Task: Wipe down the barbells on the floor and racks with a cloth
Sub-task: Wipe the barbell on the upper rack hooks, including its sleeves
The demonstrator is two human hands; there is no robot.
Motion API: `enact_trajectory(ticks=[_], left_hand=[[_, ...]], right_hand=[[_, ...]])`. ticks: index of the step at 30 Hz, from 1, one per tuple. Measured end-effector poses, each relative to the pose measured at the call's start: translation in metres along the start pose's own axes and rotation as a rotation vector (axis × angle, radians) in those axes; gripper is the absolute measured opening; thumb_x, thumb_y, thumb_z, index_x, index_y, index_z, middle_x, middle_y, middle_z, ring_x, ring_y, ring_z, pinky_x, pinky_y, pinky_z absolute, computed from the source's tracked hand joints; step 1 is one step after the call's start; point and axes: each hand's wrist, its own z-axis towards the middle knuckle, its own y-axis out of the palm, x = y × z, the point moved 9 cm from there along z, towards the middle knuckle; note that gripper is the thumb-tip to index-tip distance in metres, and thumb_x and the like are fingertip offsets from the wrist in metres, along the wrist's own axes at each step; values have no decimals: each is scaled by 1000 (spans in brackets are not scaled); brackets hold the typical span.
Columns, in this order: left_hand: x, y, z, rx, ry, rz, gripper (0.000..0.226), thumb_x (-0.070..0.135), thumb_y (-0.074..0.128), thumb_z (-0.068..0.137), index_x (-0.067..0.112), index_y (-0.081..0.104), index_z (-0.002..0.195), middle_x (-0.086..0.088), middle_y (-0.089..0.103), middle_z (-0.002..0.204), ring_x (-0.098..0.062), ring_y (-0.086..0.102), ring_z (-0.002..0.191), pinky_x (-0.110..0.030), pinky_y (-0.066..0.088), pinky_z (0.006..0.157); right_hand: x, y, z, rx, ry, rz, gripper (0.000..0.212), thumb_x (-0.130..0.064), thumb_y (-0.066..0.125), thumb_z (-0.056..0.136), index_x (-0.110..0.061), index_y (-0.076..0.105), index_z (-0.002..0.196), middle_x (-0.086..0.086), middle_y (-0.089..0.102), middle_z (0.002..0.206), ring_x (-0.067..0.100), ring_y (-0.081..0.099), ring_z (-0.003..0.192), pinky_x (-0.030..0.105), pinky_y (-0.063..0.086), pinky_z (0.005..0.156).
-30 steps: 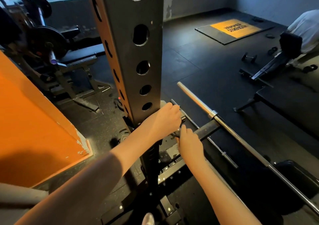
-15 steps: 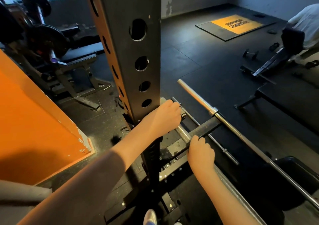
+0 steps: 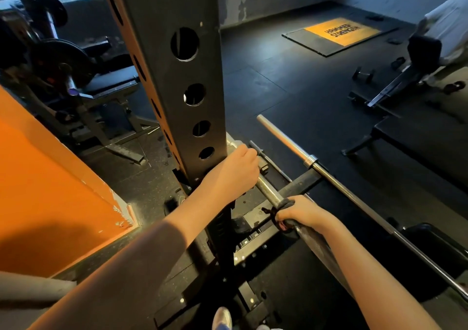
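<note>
A steel barbell (image 3: pixel 268 190) lies on the rack's low arm beside the black upright (image 3: pixel 182 81). My left hand (image 3: pixel 235 172) grips its sleeve end close to the upright. My right hand (image 3: pixel 301 213) is wrapped round the shaft lower down, holding a dark cloth (image 3: pixel 278 214) against the bar; the cloth bunches out on the left of my fingers. A second, thinner barbell (image 3: pixel 329 175) lies across the black crossbar (image 3: pixel 301 180) to the right, its bare sleeve pointing away from me.
An orange box (image 3: pixel 50 190) stands at left. Benches and weight plates (image 3: pixel 63 61) sit behind it. A bench (image 3: pixel 417 137), small dumbbells (image 3: pixel 363 75) and a person in white (image 3: pixel 448 28) are at far right. An orange mat (image 3: pixel 342 32) lies on the black floor.
My right hand has slid down the barbell shaft toward me with the cloth, away from my left hand. The left hand has stayed on the sleeve end.
</note>
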Motion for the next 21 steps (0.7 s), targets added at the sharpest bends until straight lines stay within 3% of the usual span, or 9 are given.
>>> enact_trajectory(ticks=[4, 8, 11, 14, 17, 21], left_hand=[[32, 7, 15, -26, -108, -132, 23, 20, 51, 93, 8, 56, 111, -9, 56, 105, -28, 50, 102, -43, 39, 96], [49, 36, 30, -86, -346, -297, 27, 16, 38, 98, 6, 45, 123, -10, 49, 114, -26, 46, 110, -37, 37, 97], [50, 59, 30, -102, -463, -350, 57, 28, 41, 100, -5, 23, 143, -20, 35, 143, -34, 31, 135, -41, 26, 112], [60, 67, 26, -84, -447, -373, 64, 23, 36, 102, -7, 4, 149, -25, 15, 155, -38, 11, 145, -44, 9, 118], [63, 64, 21, -25, -411, -379, 63, 22, 31, 103, -8, -1, 149, -27, 7, 157, -39, 3, 146, -45, 1, 118], [64, 63, 15, -51, -366, -350, 62, 22, 25, 104, -10, -6, 147, -30, 0, 156, -41, -2, 145, -46, -3, 117]], right_hand=[[10, 5, 6, -124, 20, 109, 24, -22, 70, 80, -13, 65, 102, 6, 67, 99, 17, 65, 93, 27, 50, 83], [19, 14, 8, -237, 50, 294, 41, -35, 76, 54, -11, 67, 86, 5, 69, 80, 15, 65, 72, 29, 50, 72], [31, 15, 9, -255, 95, 398, 53, -35, 75, 55, -8, 65, 100, 9, 70, 89, 19, 66, 77, 29, 54, 69], [28, 18, 8, -296, 58, 417, 56, -38, 75, 60, -7, 64, 105, 9, 70, 93, 18, 67, 81, 30, 54, 74], [24, 10, 6, -175, 6, 283, 37, -37, 71, 80, -12, 65, 107, 5, 71, 101, 18, 68, 92, 39, 51, 95], [-3, -2, -4, 100, -123, 2, 35, -39, 67, 87, -31, 50, 118, -9, 59, 108, 6, 58, 99, 17, 46, 80]])
